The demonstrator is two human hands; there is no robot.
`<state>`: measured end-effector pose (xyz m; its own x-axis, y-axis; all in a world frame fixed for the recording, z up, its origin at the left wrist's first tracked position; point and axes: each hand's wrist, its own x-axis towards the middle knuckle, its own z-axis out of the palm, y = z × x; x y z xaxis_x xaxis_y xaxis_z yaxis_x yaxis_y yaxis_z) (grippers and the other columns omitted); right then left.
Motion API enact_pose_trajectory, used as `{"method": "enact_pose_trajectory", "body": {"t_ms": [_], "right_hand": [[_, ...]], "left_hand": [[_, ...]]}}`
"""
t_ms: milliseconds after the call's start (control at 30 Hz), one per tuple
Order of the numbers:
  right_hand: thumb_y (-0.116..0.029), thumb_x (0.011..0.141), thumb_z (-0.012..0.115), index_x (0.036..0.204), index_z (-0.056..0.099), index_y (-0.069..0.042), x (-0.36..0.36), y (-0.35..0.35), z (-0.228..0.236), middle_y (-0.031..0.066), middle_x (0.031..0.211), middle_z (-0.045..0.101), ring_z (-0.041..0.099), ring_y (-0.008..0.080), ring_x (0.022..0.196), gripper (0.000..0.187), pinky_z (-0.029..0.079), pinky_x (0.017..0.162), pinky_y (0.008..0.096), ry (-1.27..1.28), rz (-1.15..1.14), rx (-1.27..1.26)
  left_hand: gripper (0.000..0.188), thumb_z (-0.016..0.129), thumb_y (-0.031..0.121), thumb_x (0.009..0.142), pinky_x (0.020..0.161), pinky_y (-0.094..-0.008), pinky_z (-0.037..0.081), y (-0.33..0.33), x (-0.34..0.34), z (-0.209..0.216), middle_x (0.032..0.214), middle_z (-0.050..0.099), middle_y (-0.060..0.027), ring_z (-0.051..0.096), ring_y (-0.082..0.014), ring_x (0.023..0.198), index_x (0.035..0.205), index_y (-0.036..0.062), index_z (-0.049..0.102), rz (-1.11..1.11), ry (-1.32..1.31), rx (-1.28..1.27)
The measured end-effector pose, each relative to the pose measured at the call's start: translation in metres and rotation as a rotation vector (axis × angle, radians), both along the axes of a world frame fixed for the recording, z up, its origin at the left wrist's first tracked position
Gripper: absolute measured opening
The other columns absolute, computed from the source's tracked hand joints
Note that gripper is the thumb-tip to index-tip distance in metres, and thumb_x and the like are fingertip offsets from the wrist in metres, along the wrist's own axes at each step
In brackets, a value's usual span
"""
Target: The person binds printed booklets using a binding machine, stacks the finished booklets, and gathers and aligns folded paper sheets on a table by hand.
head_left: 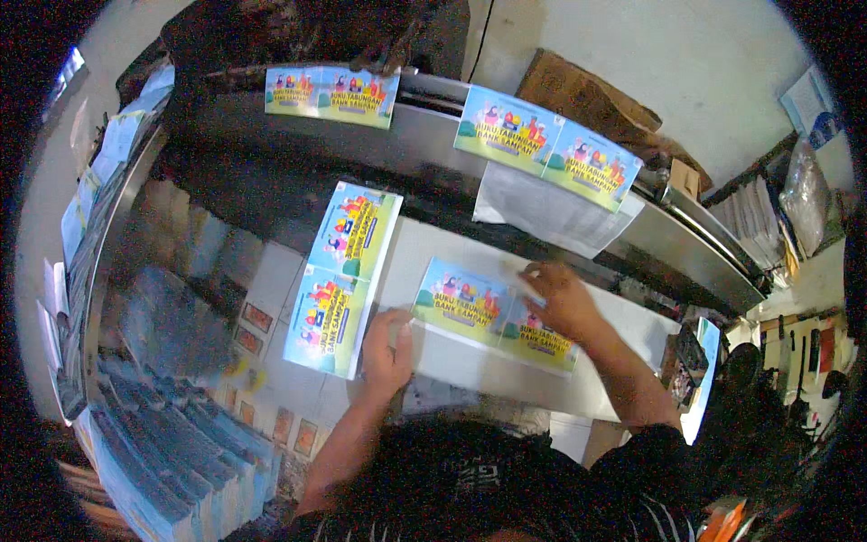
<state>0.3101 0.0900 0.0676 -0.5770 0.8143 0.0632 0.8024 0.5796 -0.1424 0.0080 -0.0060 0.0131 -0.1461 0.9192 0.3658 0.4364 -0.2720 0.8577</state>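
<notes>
A printed cover sheet (pixel 462 307), blue above and yellow-green below with cartoon figures, lies on the white work surface (pixel 411 248) before me. Beside its left end stands my left hand (pixel 388 352), fingers stretched and thumb apart, holding nothing that I can see. Over the sheet's far edge, right of its middle, is my right hand (pixel 558 296). Its fingers are bent and slightly blurred, with thumb and forefinger apart; their tips are at the sheet, and the hand hides part of the print. Left of my left hand lies a stack of matching covers (pixel 339 280), turned sideways.
Matching sheets (pixel 331 96) and another pair (pixel 548 147) rest along the metal ledge at the back. A grey-white sheet (pixel 533 212) hangs below the right pair. Thick blue-edged paper stacks (pixel 194 470) stand at the lower left. A clear plastic bag (pixel 804 194) is far right.
</notes>
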Motion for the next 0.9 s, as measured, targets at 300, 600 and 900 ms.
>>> {"method": "enact_pose_trajectory", "body": {"t_ms": [300,600,900], "right_hand": [[-0.048,0.076,0.07,0.129,0.056,-0.014,-0.024,-0.159,-0.01,0.0096,0.138,0.045,0.044,0.0309,0.12,0.065,0.038,0.097,0.0505,-0.079,-0.031,-0.146],[-0.041,0.074,0.073,0.126,0.054,-0.005,-0.024,-0.156,-0.018,0.0127,0.129,0.049,0.046,0.0343,0.115,0.066,0.04,0.096,0.0481,0.033,-0.12,-0.21],[-0.037,0.072,0.076,0.118,0.058,-0.003,-0.024,-0.142,-0.004,0.0131,0.116,0.058,0.057,0.0333,0.103,0.06,0.049,0.089,0.0421,-0.034,-0.003,-0.246]], "left_hand": [[0.019,0.049,0.012,0.093,0.089,-0.0368,0.045,0.004,-0.002,0.001,0.098,0.061,-0.0159,0.059,-0.0276,0.096,0.103,-0.0027,0.057,-0.01,-0.094,-0.022],[0.021,0.051,0.015,0.094,0.088,-0.0363,0.045,0.006,-0.002,-0.007,0.098,0.062,-0.0155,0.06,-0.0261,0.095,0.102,-0.003,0.057,-0.026,-0.14,-0.008],[0.022,0.053,0.016,0.093,0.091,-0.0379,0.045,0.004,-0.007,0.0,0.101,0.062,-0.0169,0.059,-0.0293,0.099,0.106,-0.0021,0.056,-0.012,-0.086,-0.018]]}}
